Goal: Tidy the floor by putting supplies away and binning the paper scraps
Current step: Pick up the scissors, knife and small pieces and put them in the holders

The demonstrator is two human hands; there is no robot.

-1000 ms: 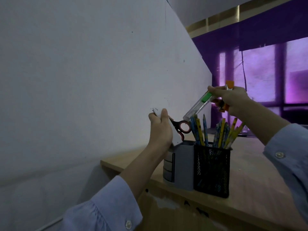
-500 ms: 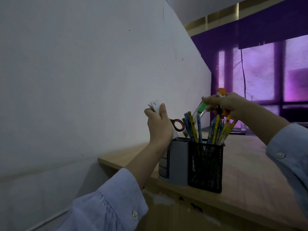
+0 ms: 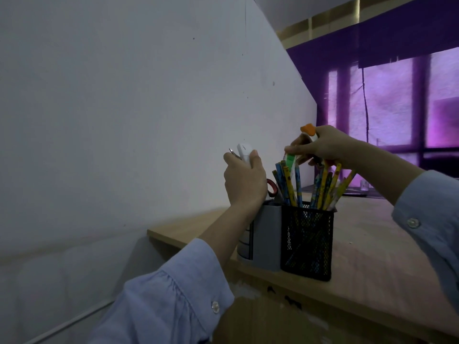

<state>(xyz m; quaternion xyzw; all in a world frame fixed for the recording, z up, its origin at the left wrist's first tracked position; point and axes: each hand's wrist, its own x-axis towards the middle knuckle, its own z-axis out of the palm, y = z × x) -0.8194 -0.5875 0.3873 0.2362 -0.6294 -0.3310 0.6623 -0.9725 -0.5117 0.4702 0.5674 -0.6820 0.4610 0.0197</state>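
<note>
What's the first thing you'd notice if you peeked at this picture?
Probably the black mesh cup stuffed with colourful pencils, standing on the wooden desk. Both hands hover right above it: the right hand grips a clear ruler and something orange-topped, the left hand holds scissors and a white thing. Behind, the window glows purple.

Two hands are up: the left hand [image 3: 244, 181] and the right hand [image 3: 323, 147]. Two holders stand on one worktop [image 3: 372, 256]: one black mesh cup [image 3: 308, 242] and one grey organiser [image 3: 265, 237]. The cup holds roughly a dozen pencils [image 3: 289, 184]; the exact number cannot be told. One scissors handle [image 3: 272, 187] shows.
</note>
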